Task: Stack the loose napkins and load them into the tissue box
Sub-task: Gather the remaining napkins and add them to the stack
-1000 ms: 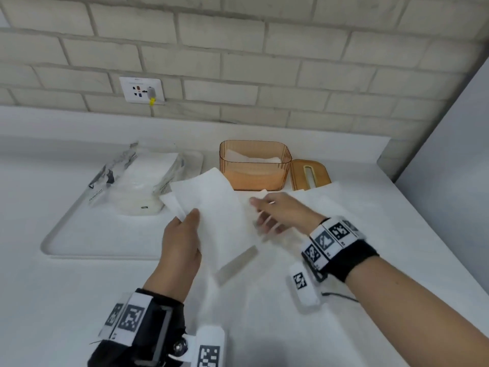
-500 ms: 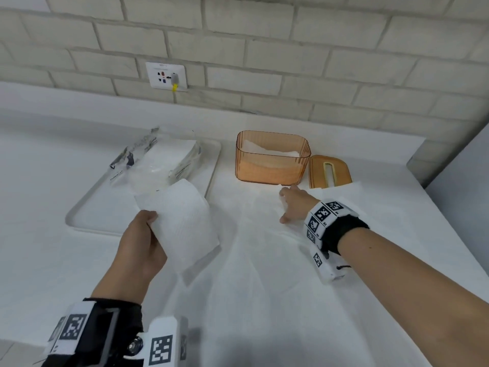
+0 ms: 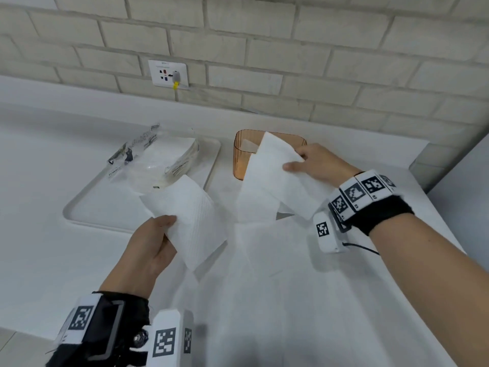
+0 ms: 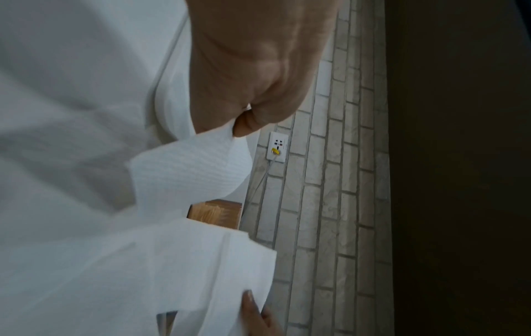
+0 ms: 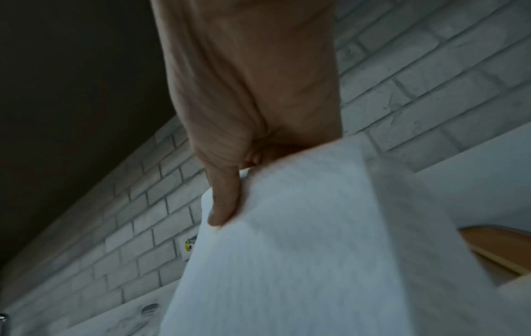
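Observation:
My left hand pinches a small stack of white napkins above the counter, in front of the tray; the left wrist view shows the thumb clamped on that stack. My right hand holds another white napkin lifted in front of the orange translucent tissue box, hiding most of the box. The right wrist view shows the thumb pressed on this napkin. More loose napkins lie flat on the counter between my arms. The box shows as an orange patch in the left wrist view.
A white tray at the left carries an opened plastic pack of napkins. The orange lid lies right of the box, seen only in the right wrist view. A brick wall with a socket stands behind. A grey panel bounds the right.
My right hand, which was pressed on the napkins lying near the box, has picked one up and raised it in front of the box. My left hand still holds its stack.

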